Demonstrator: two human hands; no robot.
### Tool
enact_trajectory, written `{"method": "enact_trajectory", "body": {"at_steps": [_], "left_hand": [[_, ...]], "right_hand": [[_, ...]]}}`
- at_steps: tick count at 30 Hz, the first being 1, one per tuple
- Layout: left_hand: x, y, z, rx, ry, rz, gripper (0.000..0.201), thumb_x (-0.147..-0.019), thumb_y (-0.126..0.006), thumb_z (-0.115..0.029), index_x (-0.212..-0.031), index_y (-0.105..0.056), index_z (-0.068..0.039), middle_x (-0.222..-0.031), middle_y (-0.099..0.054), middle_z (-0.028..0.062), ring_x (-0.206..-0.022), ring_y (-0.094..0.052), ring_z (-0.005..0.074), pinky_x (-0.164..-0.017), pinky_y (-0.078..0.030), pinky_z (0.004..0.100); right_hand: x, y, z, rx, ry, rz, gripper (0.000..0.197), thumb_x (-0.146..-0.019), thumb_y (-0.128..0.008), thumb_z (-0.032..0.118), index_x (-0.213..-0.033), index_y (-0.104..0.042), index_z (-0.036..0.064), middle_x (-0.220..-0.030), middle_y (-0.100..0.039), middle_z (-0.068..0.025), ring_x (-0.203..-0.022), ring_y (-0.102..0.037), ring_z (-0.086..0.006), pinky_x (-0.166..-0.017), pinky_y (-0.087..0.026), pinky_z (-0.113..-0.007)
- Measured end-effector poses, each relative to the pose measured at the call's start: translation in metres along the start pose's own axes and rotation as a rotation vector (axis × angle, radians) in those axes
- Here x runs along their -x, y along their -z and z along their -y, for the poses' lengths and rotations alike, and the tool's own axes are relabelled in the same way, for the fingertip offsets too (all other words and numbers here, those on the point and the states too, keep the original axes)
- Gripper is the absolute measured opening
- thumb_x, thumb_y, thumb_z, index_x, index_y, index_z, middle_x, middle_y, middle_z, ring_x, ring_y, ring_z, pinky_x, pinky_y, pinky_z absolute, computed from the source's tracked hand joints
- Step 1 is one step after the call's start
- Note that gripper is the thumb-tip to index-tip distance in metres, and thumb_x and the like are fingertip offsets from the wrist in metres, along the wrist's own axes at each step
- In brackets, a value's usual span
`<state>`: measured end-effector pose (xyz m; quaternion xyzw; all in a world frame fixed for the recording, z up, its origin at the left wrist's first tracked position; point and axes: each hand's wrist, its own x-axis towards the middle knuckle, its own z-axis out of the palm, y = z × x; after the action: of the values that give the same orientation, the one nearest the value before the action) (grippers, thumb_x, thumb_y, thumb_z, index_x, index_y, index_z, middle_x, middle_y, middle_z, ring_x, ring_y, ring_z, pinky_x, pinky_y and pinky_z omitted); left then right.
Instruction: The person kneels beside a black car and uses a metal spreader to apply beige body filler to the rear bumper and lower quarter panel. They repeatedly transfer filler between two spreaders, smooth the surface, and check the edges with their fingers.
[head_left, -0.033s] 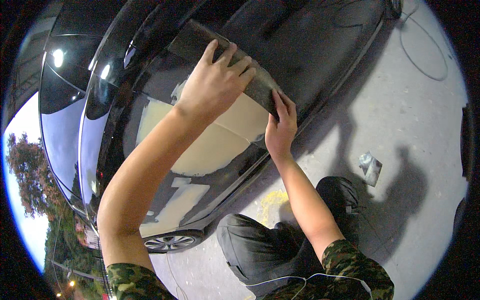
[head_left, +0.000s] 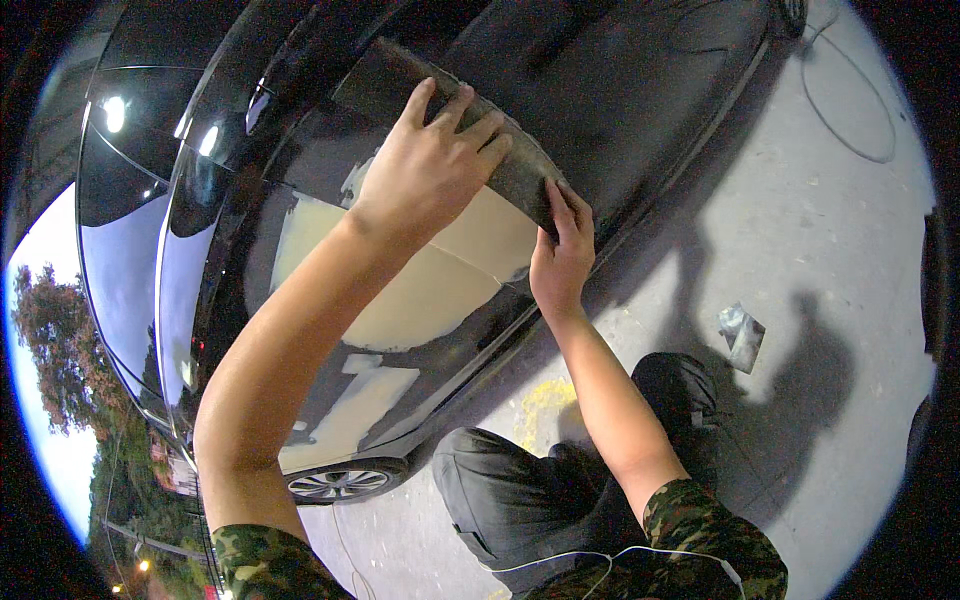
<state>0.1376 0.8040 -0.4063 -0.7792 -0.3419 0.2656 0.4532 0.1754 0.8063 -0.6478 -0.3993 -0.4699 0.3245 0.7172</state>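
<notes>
A long dark strip that looks like sandpaper [head_left: 400, 75] lies slantwise against the side of a black car [head_left: 620, 90]. My left hand [head_left: 425, 165] is laid over the middle of the strip, fingers bent around its upper edge. At the strip's lower right end, my right hand [head_left: 562, 245] grips it with the fingers on top; the thumb is mostly hidden. Just below the strip, a smooth beige filler patch [head_left: 420, 295] spans a panel seam. Dull, scuffed dark paint surrounds the patch, and my left forearm covers part of it.
Another pale patch [head_left: 355, 405] sits lower on the car, near a wheel [head_left: 345, 484]. On the grey floor [head_left: 800, 220] lies a crumpled silvery piece [head_left: 742, 337]. A thin hose or cable [head_left: 890, 140] curls at the far right. A white cord [head_left: 560, 558] crosses my lap.
</notes>
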Motion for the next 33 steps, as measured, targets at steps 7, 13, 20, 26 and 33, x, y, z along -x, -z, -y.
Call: {"method": "enact_trajectory", "body": {"at_steps": [7,13,20,26,33], "left_hand": [[0.024,-0.005,-0.005,0.036,0.042,-0.005,0.037,-0.091,-0.062,-0.023,-0.126,-0.069,-0.017,-0.135,-0.066,0.0006,-0.134,-0.056,0.0254,-0.119,-0.033,0.0519],[0.056,0.002,-0.01,0.092,0.069,0.071,0.042,-0.088,-0.062,-0.024,-0.128,-0.068,-0.018,-0.141,-0.062,-0.0001,-0.138,-0.051,0.0272,-0.122,-0.029,0.0539],[0.087,0.003,-0.02,0.142,0.129,0.13,0.05,-0.087,-0.062,-0.018,-0.137,-0.063,-0.022,-0.149,-0.056,-0.0025,-0.145,-0.044,0.0271,-0.122,-0.029,0.0554],[0.113,0.002,-0.031,0.165,0.164,0.137,0.051,-0.086,-0.062,-0.017,-0.136,-0.064,-0.023,-0.149,-0.056,-0.0024,-0.146,-0.044,0.0267,-0.123,-0.028,0.0556],[0.135,0.004,-0.039,0.182,0.172,0.162,0.052,-0.086,-0.061,-0.016,-0.137,-0.064,-0.022,-0.15,-0.056,-0.0017,-0.145,-0.044,0.0268,-0.123,-0.027,0.0559]], "right_hand": [[0.015,-0.006,0.004,-0.021,0.004,0.041,0.069,-0.075,-0.063,-0.011,-0.141,-0.06,0.01,-0.138,-0.056,-0.02,-0.13,-0.051,-0.0406,-0.112,-0.04,-0.048],[0.039,-0.008,0.018,0.018,0.022,0.089,0.065,-0.079,-0.059,-0.014,-0.141,-0.059,0.0057,-0.139,-0.054,-0.0206,-0.132,-0.051,-0.0412,-0.111,-0.044,-0.048],[0.067,-0.016,0.025,0.011,0.024,0.097,0.064,-0.079,-0.062,-0.013,-0.14,-0.06,0.0059,-0.138,-0.055,-0.0221,-0.133,-0.049,-0.0451,-0.111,-0.042,-0.053],[0.092,-0.022,0.025,0.002,0.008,0.132,0.082,-0.068,-0.064,-0.012,-0.145,-0.058,0.0153,-0.144,-0.055,-0.0184,-0.138,-0.046,-0.0452,-0.116,-0.031,-0.063],[0.116,-0.026,0.029,0.037,0.019,0.161,0.067,-0.079,-0.061,-0.01,-0.143,-0.059,0.0092,-0.142,-0.054,-0.022,-0.135,-0.048,-0.0462,-0.113,-0.038,-0.055]]}}
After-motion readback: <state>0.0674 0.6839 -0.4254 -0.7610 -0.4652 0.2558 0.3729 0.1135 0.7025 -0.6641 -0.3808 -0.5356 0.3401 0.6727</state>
